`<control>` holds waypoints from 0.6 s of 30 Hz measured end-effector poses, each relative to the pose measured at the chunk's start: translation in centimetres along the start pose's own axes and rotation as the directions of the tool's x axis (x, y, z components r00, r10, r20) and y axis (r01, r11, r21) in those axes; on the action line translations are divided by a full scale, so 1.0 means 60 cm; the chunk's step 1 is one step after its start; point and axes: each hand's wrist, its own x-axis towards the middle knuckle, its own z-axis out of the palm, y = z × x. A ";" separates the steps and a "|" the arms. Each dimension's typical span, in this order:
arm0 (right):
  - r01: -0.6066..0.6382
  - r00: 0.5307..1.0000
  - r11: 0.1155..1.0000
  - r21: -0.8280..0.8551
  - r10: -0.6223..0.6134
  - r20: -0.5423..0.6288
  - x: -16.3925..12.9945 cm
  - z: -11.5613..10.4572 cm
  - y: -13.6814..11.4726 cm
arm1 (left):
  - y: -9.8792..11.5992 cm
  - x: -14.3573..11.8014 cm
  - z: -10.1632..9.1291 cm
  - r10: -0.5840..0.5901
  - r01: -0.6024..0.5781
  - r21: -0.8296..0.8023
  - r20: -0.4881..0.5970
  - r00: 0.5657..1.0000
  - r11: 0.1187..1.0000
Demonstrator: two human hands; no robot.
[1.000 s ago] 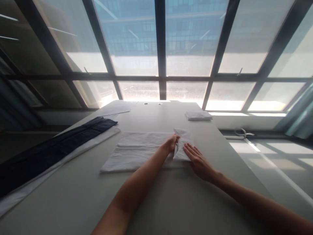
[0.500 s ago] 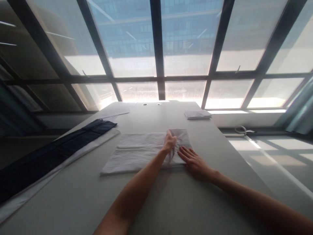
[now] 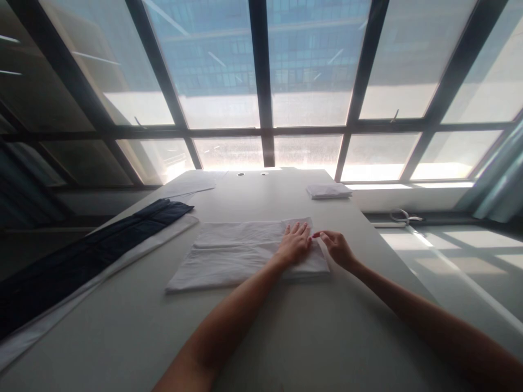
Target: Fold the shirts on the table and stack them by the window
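Note:
A folded white cloth [image 3: 232, 256] lies flat on the table, its right end doubled over into a thicker layer. My left hand [image 3: 296, 243] is open and rests palm down on that folded end, fingers spread a little. At the cloth's right edge, my right hand [image 3: 338, 247] has its fingers bent together, the index finger reaching to the edge. Its fingertips seem to pinch the rim there, though the thumb's grip is small and hard to see.
Long dark navy fabric [image 3: 102, 250] lies along the left side of the white table [image 3: 261, 332], over a long white piece [image 3: 134, 245]. A small folded white cloth [image 3: 329, 191] sits at the far right; thin white sheets [image 3: 188, 188] lie far left. Large windows stand behind.
My left hand has let go of the bunched cloth and flattened onto it, and the folded end is smoother. My right hand has lifted off and moved up and right to the cloth's edge.

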 end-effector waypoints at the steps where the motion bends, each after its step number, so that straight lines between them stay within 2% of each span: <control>1: -0.015 0.998 1.000 0.001 0.015 -0.054 0.024 0.002 0.013 | -0.001 -0.001 0.001 -0.001 0.001 0.006 -0.008 1.000 1.000; 3: -0.059 0.995 0.998 -0.023 0.057 -0.081 0.075 0.012 0.035 | -0.001 -0.002 0.003 0.002 -0.002 0.015 -0.023 1.000 1.000; 6: -0.107 0.994 0.992 -0.069 0.105 -0.032 0.144 0.032 0.055 | -0.002 -0.005 0.003 0.002 -0.001 0.019 -0.044 0.999 1.000; 9: -0.100 0.994 0.988 -0.118 0.104 0.029 0.189 0.043 0.065 | -0.003 -0.008 0.004 -0.006 0.007 0.012 -0.068 0.998 1.000; 14: -0.059 0.982 0.957 -0.285 0.107 0.155 0.221 0.033 0.080 | -0.002 -0.010 0.010 -0.011 0.012 0.001 -0.099 0.995 1.000; 18: 0.001 0.963 0.887 -0.462 0.124 0.241 0.226 0.029 0.088 | 0.000 -0.011 0.014 0.000 -0.001 -0.005 -0.122 0.993 1.000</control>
